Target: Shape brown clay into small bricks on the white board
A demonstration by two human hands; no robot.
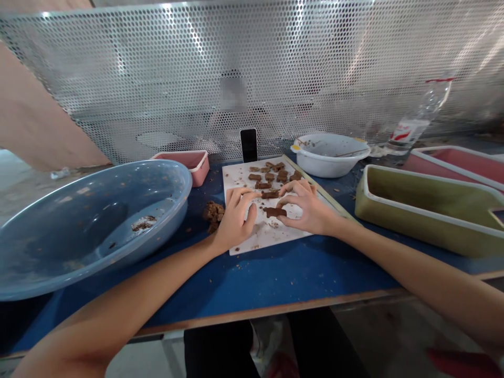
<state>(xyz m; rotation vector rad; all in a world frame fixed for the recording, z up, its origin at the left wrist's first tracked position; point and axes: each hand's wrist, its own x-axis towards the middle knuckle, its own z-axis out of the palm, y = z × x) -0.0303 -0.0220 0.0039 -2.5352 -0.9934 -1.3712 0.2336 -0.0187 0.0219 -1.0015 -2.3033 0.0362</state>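
Note:
My right hand (305, 207) curls over a white board (252, 244), thumb and a finger closed around the right end of a dark brown, clay-like strip (274, 212). My left hand (238, 216) hovers at the board's left side, fingers stretched forward and thumb apart, with nothing held. Its index fingertip comes close to a second brown strip (270, 194); whether it touches cannot be made out. Several brown pieces (269, 177) lie in rough rows toward the back of the board. Left of the board is a heap of brown crumbly lumps (213, 211), partly behind my left hand.
A large blue basin (173, 181) stands left, a pink box (200, 168) behind it. A phone (249, 145) leans at the back against a perforated metal screen (157, 79). To the right are a white basin (326, 165), a green trough (413, 220), another pink container (464, 163) and a plastic bottle (409, 126).

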